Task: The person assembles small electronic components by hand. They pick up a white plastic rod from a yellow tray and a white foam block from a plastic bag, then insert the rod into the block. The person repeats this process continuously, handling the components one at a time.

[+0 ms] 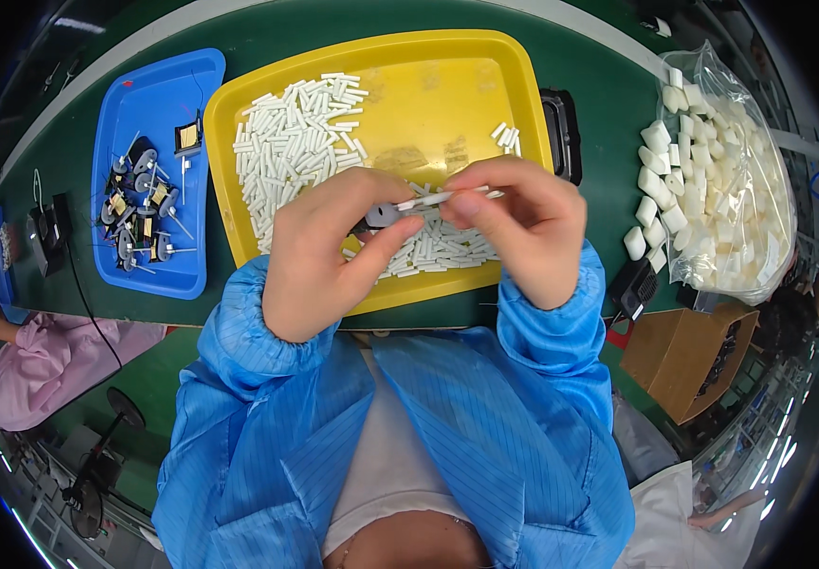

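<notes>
Over the near side of a yellow tray [419,95] my two hands meet. My left hand [319,251] is closed on a small part with a round grey disc [383,216], its thin shaft pointing right. Between the fingertips of my right hand [533,223] is a thin white tube [430,200], lined up with that shaft; whether it sits around the shaft I cannot tell. A heap of short white tubes [286,142] fills the tray's left side, and more tubes lie beneath my hands. A few loose tubes [507,138] rest near its right wall.
A blue tray [158,90] at left holds several grey disc parts [144,204] with shafts and wires. At right stands a clear bag [746,190] of white foam-like pieces, some spilling out. A cardboard box [680,360] is at lower right. Another person's pink sleeve [49,360] shows at left.
</notes>
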A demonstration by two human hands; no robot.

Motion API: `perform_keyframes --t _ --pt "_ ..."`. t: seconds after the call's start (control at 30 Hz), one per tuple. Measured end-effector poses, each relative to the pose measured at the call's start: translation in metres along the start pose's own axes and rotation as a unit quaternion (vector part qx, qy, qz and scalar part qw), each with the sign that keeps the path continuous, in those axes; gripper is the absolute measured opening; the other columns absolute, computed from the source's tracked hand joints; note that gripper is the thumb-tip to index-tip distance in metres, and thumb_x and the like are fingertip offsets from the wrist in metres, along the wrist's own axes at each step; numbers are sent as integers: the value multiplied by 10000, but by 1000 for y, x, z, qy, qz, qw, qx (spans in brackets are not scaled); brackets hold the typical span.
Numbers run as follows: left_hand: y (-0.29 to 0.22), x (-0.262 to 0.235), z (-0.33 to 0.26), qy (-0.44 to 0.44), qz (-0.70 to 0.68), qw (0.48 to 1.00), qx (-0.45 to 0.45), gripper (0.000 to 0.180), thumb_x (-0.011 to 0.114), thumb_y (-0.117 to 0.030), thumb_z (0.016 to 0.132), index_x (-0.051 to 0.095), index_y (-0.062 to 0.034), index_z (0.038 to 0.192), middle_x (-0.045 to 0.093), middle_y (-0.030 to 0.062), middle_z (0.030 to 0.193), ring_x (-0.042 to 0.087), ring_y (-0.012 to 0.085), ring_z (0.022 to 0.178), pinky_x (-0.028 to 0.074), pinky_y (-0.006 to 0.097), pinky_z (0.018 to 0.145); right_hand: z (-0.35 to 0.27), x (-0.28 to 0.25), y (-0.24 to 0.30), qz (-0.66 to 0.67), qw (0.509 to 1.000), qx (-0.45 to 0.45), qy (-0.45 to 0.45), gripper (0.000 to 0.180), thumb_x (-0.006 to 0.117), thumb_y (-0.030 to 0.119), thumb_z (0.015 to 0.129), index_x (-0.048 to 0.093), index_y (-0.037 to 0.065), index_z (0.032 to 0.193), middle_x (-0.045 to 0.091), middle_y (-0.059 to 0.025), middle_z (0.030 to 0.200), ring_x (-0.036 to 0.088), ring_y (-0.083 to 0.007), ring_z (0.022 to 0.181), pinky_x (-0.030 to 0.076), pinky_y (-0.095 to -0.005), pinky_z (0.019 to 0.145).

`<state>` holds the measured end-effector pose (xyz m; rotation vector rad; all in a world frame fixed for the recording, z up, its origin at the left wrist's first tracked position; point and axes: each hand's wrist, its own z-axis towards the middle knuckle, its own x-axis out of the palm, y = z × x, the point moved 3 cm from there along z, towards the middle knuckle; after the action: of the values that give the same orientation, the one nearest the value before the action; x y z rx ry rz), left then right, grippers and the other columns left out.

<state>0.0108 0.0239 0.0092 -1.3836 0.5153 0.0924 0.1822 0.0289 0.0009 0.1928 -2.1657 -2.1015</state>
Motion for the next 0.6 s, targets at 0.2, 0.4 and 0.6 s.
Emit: perform_keyframes --t 0.2,0.4,0.6 --pt "2 3 -4 -17 14 998 51 213 695 -36 716 585 1 895 605 112 803 596 198 662 475 271 573 1 5 -1 -163 984 -74 4 110 680 69 763 621 1 826 641 -46 741 612 -100 633 487 -209 539" --pt "-2 15 -5 -24 -4 997 68 248 704 0 699 574 19 909 626 142 879 614 217 735 491 291 660 -2 9 -15 22 999 30 40 75 653 76 788 627 9 811 624 -51 717 582 -73 642 451 -200 549" --pt "15 15 -9 26 -223 969 -106 171 564 -84 848 477 -18 979 635 126 899 572 105 641 420 188 521 -5 -69 2 -286 949 -110 -71 148 642 127 802 634 27 910 634 -53 746 574 -87 672 459 -227 593"
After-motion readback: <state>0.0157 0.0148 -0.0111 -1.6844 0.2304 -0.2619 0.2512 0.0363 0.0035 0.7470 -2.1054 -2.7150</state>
